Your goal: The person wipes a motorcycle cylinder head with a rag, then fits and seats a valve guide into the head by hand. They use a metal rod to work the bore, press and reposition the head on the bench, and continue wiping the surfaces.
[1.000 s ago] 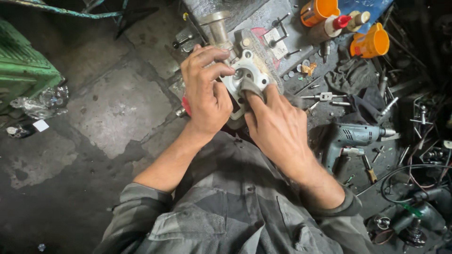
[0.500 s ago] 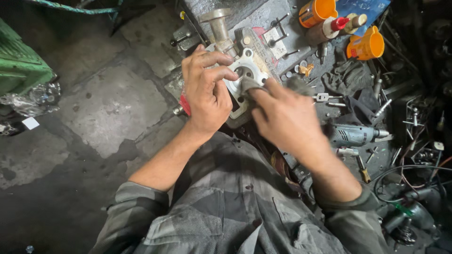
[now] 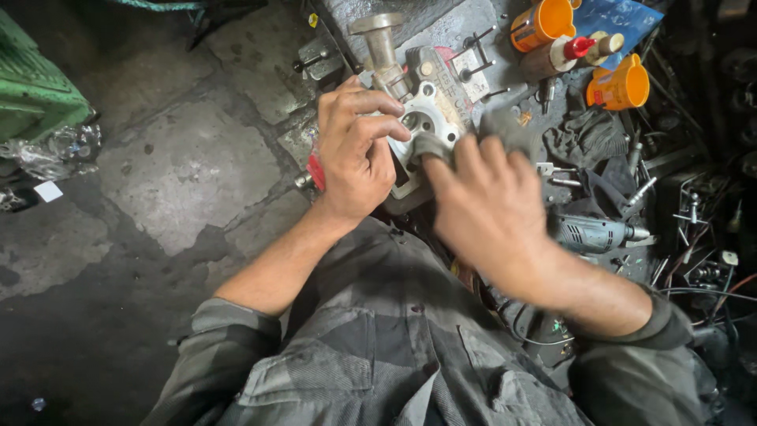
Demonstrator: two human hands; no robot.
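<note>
Left hand (image 3: pixel 356 154) clamped on pale metal casting (image 3: pixel 430 122), grip narrow over its left edge. Right hand (image 3: pixel 489 207) has slid up since a second ago, now pressing grey rag (image 3: pixel 434 146) onto casting face, blurred: wiping underway. Drill (image 3: pixel 595 233) lies right of it.

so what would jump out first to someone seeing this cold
At centre, the left hand grips a pale grey cast-metal part with round bores, while the blurred right hand presses a grey rag against it. At top right, two bright orange plastic funnels stand out among dark scattered tools.
</note>
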